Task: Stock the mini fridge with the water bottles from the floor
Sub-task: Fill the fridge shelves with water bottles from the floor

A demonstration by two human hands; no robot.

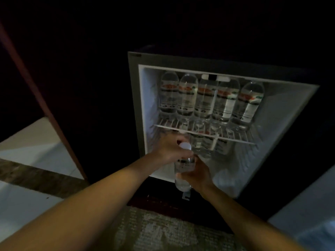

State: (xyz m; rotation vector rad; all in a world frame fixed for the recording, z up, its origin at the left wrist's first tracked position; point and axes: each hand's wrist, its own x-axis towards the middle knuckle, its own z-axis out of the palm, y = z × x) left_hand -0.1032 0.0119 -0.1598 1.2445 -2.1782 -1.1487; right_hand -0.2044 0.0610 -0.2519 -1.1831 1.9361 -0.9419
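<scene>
dim surroundings frame the lit mini fridge [147, 105] above mottled floor [154, 230].

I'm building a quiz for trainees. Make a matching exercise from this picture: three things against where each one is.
Things:
1. left hand
2. right hand
3. row of five bottles

Places:
A. on the wire shelf
B. round the held bottle near its top
C. round the held bottle's lower half

Pairs: 1-B; 2-C; 3-A
</scene>
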